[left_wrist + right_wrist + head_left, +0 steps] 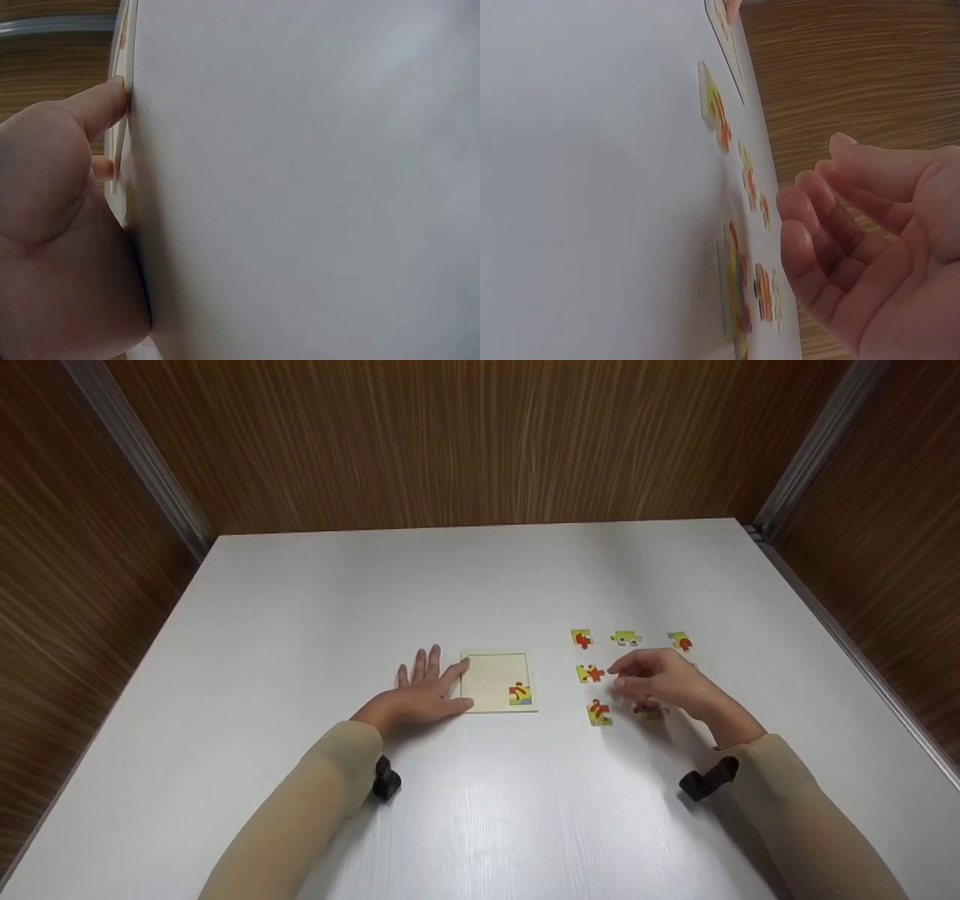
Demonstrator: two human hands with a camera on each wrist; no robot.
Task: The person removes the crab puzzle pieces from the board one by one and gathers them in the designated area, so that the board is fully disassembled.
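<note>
- Sleeves and the two black wrist cameras sit nearest me; beyond them both my hands are over the white table (pixel 300 607).
- Left hand (pixel 424 694): flat on the table, fingers straight and spread, holding nothing. Thumb and forefinger edge touch the left side of the puzzle board (pixel 495 679); the left wrist view shows the thumb tip pressed against the board's thin edge.
- Board: lies flat near table centre, one coloured piece (pixel 520 694) already seated in its near right corner, the rest bare wood.
- Right hand (pixel 656 679): hovering above the loose pieces, fingers loosely curled with a gap between them and the thumb; the right wrist view shows nothing held.
- Loose pieces lie flat to the right of the board, apart from one another: three in the far row (pixel 626 638), one at middle left (pixel 589 673) just beside my fingertips, one nearer me (pixel 598 712), and at least one more partly hidden under my palm.
- Judgement: the step is picking one piece. Best to come down on the middle-left piece, pinch its edges, and lift straight so neighbours stay put.
- Keep the left hand bracing the board so it does not slide when a piece is pressed in.
- Risk: thin flat pieces are hard to get a nail under.
</note>
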